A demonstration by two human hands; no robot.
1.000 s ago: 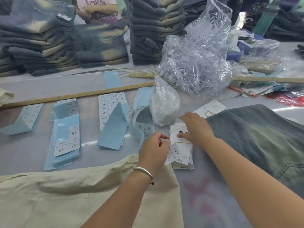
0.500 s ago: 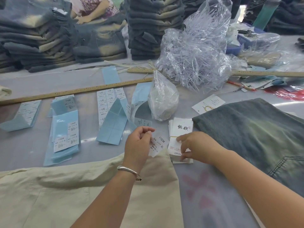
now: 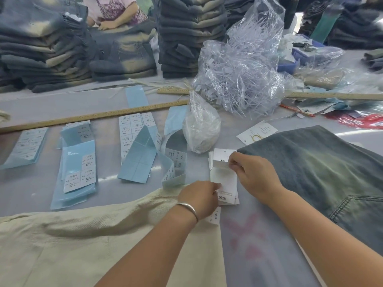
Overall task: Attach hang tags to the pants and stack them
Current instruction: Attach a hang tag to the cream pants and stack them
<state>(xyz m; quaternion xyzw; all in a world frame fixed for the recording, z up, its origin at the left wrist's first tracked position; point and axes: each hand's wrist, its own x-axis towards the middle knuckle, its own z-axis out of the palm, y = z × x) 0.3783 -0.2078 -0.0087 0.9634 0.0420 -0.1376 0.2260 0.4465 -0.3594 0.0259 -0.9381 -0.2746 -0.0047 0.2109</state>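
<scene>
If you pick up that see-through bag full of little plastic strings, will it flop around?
Probably. The clear bag looks thin and crinkled, so it would likely sag and rustle. Its thin plastic fasteners look light, and its top looks open, so some might spill out.

A grey work table fills the frame, glossy under overhead light (glare streaks at right); another person sits upper left.

Bare counter lies open at 6 o'clock; cream pants block 8 o'clock, denim pants 3 o'clock.
</scene>
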